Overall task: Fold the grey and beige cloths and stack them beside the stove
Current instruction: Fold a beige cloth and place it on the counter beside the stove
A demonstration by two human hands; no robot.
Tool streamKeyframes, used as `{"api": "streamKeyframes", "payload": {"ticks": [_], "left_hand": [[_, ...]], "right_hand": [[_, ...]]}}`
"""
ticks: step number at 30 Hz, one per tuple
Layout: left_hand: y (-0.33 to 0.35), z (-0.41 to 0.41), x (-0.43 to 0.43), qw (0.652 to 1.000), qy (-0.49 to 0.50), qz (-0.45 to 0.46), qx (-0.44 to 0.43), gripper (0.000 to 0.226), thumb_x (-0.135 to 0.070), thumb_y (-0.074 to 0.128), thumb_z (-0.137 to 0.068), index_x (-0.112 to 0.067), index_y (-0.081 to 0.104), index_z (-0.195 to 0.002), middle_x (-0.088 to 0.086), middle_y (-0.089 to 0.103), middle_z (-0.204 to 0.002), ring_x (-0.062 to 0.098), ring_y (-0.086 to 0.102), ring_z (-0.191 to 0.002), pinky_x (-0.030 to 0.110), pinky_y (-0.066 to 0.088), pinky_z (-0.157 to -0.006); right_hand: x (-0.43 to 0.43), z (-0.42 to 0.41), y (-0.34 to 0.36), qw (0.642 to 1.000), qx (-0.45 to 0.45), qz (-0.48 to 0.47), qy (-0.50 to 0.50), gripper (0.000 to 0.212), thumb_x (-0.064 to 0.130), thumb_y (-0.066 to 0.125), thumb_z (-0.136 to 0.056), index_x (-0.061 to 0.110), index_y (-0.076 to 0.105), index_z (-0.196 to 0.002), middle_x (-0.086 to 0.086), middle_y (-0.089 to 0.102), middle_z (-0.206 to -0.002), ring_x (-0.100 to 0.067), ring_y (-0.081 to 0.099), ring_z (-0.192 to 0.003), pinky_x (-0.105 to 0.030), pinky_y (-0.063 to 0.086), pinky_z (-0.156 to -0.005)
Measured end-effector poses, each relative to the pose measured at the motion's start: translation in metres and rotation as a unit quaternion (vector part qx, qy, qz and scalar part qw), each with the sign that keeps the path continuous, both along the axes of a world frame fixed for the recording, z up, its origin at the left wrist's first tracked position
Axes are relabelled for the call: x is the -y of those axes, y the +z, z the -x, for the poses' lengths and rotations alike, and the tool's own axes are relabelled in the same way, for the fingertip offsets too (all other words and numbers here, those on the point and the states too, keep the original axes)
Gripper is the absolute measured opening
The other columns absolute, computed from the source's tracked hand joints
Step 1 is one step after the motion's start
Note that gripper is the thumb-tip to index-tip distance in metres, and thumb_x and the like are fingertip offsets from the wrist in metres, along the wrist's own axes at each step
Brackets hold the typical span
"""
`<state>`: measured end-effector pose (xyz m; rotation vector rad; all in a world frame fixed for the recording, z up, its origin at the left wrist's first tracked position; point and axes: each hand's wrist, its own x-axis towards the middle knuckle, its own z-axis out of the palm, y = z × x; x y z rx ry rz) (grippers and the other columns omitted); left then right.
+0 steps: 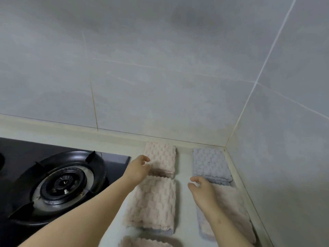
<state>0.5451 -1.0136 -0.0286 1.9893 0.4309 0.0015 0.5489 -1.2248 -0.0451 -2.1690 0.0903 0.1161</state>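
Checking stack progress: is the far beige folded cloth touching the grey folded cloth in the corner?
Apart. Head view shows a bare strip of countertop between the far beige cloth and the grey cloth.

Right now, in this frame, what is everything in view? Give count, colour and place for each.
Stove: one, black, left side of the counter; one burner fully in view.
Beige cloths: four, folded; this one mid-counter, one by the back wall, one at right under the forearm, one cut off at the bottom edge.
Grey cloth: one, folded, back corner; grey edges also peek from under two beige ones.
Counter: one, pale, right of the stove.
Wall tiles: grey, behind and at right.
Left hand: at the far beige cloth's left edge; grip unclear.
Right hand: fingers loose, between the cloths, holding nothing.
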Motion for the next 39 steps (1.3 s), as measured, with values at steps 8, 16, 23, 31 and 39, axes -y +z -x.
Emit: {"api": "streamKeyframes", "payload": {"ticks": [8, 16, 23, 31, 39], "left_hand": [[-0.020, -0.070, -0.003, 0.993, 0.027, -0.118, -0.012, 0.039, -0.020, 0.039, -0.094, -0.018, 0.042, -0.133, 0.009, 0.045, -0.133, 0.024, 0.059, -0.082, 0.033, 0.052, -0.066], [-0.047, -0.105, -0.006, 0.965, -0.011, -0.215, -0.150, 0.052, -0.034, 0.037, -0.093, -0.035, 0.020, -0.143, 0.011, 0.029, -0.145, 0.038, 0.029, -0.131, 0.046, 0.031, -0.107], [-0.069, -0.102, -0.011, 0.983, 0.033, -0.144, -0.106, 0.047, -0.041, 0.050, -0.088, -0.040, 0.035, -0.133, 0.006, 0.060, -0.116, 0.034, 0.058, -0.099, 0.044, 0.053, -0.083], [-0.064, -0.107, 0.010, 0.974, 0.006, -0.209, -0.093, 0.049, -0.039, 0.046, -0.091, -0.038, 0.032, -0.137, 0.008, 0.051, -0.128, 0.035, 0.048, -0.114, 0.042, 0.043, -0.096], [-0.063, -0.117, 0.058, 0.970, -0.041, -0.205, -0.123, 0.052, -0.042, 0.039, -0.093, -0.038, 0.023, -0.142, 0.010, 0.035, -0.142, 0.038, 0.035, -0.126, 0.044, 0.032, -0.106]], "right_hand": [[0.019, -0.073, 0.000, 1.000, 0.006, 0.020, 0.010, 0.022, 0.014, 0.054, -0.089, 0.014, 0.059, -0.111, -0.001, 0.057, -0.104, -0.016, 0.051, -0.088, -0.024, 0.036, -0.074], [0.036, -0.116, -0.017, 1.000, -0.007, -0.021, -0.012, 0.014, 0.012, 0.055, -0.088, 0.021, 0.054, -0.099, -0.004, 0.057, -0.105, -0.019, 0.054, -0.088, -0.026, 0.040, -0.074], [0.042, -0.124, -0.024, 0.997, 0.011, -0.054, -0.050, 0.021, 0.006, 0.053, -0.088, 0.013, 0.060, -0.106, -0.005, 0.059, -0.099, -0.019, 0.054, -0.085, -0.027, 0.040, -0.074], [0.051, -0.127, -0.023, 0.987, 0.076, -0.066, -0.123, 0.022, 0.002, 0.052, -0.084, 0.016, 0.061, -0.099, -0.007, 0.065, -0.103, -0.026, 0.059, -0.093, -0.027, 0.039, -0.075], [0.061, -0.121, -0.029, 0.988, 0.075, -0.072, -0.114, 0.022, 0.002, 0.051, -0.085, 0.022, 0.056, -0.093, -0.006, 0.062, -0.103, -0.025, 0.058, -0.098, -0.028, 0.041, -0.079]]}}
